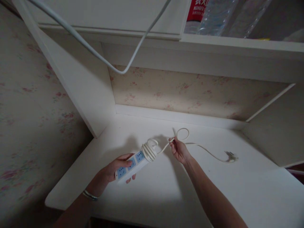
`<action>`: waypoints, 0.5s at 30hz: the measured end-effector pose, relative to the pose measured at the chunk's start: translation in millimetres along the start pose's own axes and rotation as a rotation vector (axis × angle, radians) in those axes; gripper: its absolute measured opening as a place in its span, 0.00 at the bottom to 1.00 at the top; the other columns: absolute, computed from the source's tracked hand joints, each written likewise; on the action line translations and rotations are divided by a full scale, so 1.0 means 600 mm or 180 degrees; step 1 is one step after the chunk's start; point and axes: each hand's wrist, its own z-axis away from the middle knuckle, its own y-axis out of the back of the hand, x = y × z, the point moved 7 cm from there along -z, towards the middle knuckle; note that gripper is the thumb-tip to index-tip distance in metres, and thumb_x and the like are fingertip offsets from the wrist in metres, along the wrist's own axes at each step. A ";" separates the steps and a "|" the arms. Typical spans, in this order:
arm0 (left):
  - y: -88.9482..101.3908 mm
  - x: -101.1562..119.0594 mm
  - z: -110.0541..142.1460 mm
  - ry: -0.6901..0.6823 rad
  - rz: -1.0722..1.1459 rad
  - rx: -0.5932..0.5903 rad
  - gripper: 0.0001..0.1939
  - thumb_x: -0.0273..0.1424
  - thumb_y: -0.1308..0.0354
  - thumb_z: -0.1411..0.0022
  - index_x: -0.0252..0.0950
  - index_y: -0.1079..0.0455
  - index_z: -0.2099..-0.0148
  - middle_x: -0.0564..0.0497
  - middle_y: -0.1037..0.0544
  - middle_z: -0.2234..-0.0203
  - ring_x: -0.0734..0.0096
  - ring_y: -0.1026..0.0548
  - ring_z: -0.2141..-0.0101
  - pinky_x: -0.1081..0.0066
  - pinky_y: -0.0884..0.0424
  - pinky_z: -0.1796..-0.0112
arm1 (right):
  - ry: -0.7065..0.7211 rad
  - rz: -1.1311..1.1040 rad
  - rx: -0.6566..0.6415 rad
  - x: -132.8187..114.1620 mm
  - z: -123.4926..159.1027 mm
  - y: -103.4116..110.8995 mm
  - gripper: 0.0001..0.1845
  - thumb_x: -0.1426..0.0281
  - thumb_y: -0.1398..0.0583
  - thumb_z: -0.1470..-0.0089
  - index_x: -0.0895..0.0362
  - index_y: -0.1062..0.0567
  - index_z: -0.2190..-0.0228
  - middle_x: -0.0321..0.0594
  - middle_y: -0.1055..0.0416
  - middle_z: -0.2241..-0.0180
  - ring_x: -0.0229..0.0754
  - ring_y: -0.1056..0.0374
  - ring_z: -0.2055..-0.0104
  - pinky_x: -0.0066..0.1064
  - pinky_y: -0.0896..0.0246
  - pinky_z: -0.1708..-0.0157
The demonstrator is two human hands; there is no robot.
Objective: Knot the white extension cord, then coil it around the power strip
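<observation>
A white power strip (133,166) with blue socket faces is gripped by my left hand (118,167), thumb on top and fingers underneath. Several turns of its cream cord (149,152) are wrapped round the strip's far end. From there the cord runs to my right hand (177,148), whose fingers are closed on it. Past that hand the cord makes a small loop, then trails right across the white desktop to the plug (232,157), which lies on the surface.
Beneath me is a white desktop (152,202) with a side panel (80,79) at left. A white cable (95,55) hangs in front of the upper cabinet (114,15). Clear plastic bottles (218,15) stand on the shelf at upper right. Floral wallpaper (166,88) covers the back.
</observation>
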 end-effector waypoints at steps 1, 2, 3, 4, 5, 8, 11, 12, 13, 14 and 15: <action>-0.006 -0.002 0.005 0.0102 -0.0101 -0.0153 0.30 0.36 0.36 0.48 0.34 0.35 0.43 0.44 0.23 0.68 0.62 0.23 0.74 0.70 0.29 0.78 | 0.0058 -0.0006 0.0043 -0.011 -0.006 0.003 0.16 0.72 0.54 0.34 0.61 0.31 0.70 0.39 0.27 0.78 0.33 0.28 0.80 0.17 0.30 0.82; -0.011 -0.006 0.011 0.0241 -0.0222 -0.0277 0.32 0.36 0.35 0.49 0.36 0.36 0.43 0.44 0.23 0.66 0.61 0.22 0.73 0.70 0.29 0.78 | 0.0110 -0.0011 0.0089 -0.022 -0.012 0.006 0.16 0.72 0.54 0.34 0.61 0.31 0.69 0.40 0.27 0.78 0.34 0.28 0.79 0.18 0.30 0.81; -0.016 -0.010 0.016 0.0412 -0.0371 -0.0364 0.32 0.35 0.34 0.50 0.37 0.36 0.42 0.44 0.23 0.64 0.61 0.22 0.72 0.71 0.29 0.78 | 0.0164 -0.0021 0.0130 -0.035 -0.017 0.007 0.16 0.72 0.54 0.34 0.62 0.31 0.69 0.41 0.26 0.78 0.35 0.27 0.79 0.19 0.29 0.81; -0.019 -0.016 0.021 0.0597 -0.0550 -0.0424 0.32 0.35 0.34 0.51 0.38 0.35 0.43 0.43 0.23 0.62 0.61 0.22 0.71 0.72 0.29 0.78 | 0.0228 -0.0041 0.0165 -0.049 -0.021 0.008 0.15 0.72 0.54 0.34 0.62 0.30 0.68 0.41 0.26 0.78 0.35 0.27 0.78 0.19 0.28 0.80; -0.021 -0.021 0.025 0.0768 -0.0746 -0.0447 0.32 0.34 0.34 0.50 0.39 0.34 0.43 0.43 0.23 0.60 0.62 0.21 0.71 0.73 0.30 0.78 | 0.0306 -0.0073 0.0196 -0.064 -0.025 0.010 0.15 0.72 0.54 0.34 0.62 0.30 0.68 0.41 0.26 0.77 0.35 0.27 0.78 0.19 0.28 0.80; -0.007 -0.027 0.029 0.0963 -0.1162 -0.0161 0.30 0.35 0.35 0.49 0.40 0.35 0.43 0.43 0.23 0.58 0.62 0.21 0.69 0.75 0.31 0.78 | 0.0623 -0.0213 0.0303 -0.117 -0.027 0.018 0.16 0.69 0.54 0.34 0.60 0.31 0.69 0.37 0.26 0.77 0.31 0.28 0.77 0.16 0.29 0.78; 0.032 -0.013 0.031 0.0622 -0.1050 0.0497 0.30 0.38 0.37 0.46 0.39 0.36 0.42 0.43 0.23 0.61 0.61 0.22 0.69 0.72 0.29 0.77 | 0.0949 -0.0328 0.0422 -0.173 -0.019 0.040 0.18 0.68 0.55 0.33 0.59 0.31 0.70 0.34 0.28 0.78 0.29 0.29 0.78 0.14 0.30 0.78; 0.048 -0.006 0.035 0.0454 -0.0951 0.0686 0.29 0.39 0.38 0.45 0.37 0.36 0.43 0.44 0.23 0.63 0.62 0.22 0.69 0.71 0.29 0.77 | 0.1047 -0.0355 0.0463 -0.191 -0.015 0.051 0.18 0.68 0.55 0.33 0.59 0.31 0.70 0.33 0.28 0.78 0.28 0.30 0.79 0.13 0.31 0.78; 0.062 0.002 0.040 0.0282 -0.0856 0.0830 0.28 0.39 0.38 0.45 0.36 0.35 0.44 0.43 0.23 0.64 0.62 0.23 0.69 0.71 0.29 0.77 | 0.1144 -0.0380 0.0510 -0.207 -0.011 0.064 0.19 0.67 0.56 0.33 0.60 0.31 0.70 0.32 0.29 0.79 0.27 0.31 0.80 0.13 0.32 0.79; 0.076 0.009 0.047 0.0114 -0.0771 0.0935 0.27 0.40 0.39 0.44 0.34 0.34 0.45 0.43 0.23 0.67 0.63 0.23 0.71 0.72 0.29 0.77 | 0.1243 -0.0402 0.0566 -0.223 -0.007 0.078 0.20 0.67 0.56 0.33 0.60 0.31 0.71 0.31 0.30 0.80 0.27 0.32 0.81 0.12 0.33 0.80; 0.089 0.016 0.054 -0.0037 -0.0699 0.1017 0.26 0.40 0.40 0.43 0.33 0.34 0.45 0.44 0.22 0.69 0.65 0.24 0.73 0.72 0.30 0.77 | 0.1341 -0.0421 0.0633 -0.237 -0.003 0.094 0.21 0.67 0.57 0.33 0.60 0.31 0.71 0.31 0.31 0.80 0.26 0.34 0.82 0.12 0.33 0.81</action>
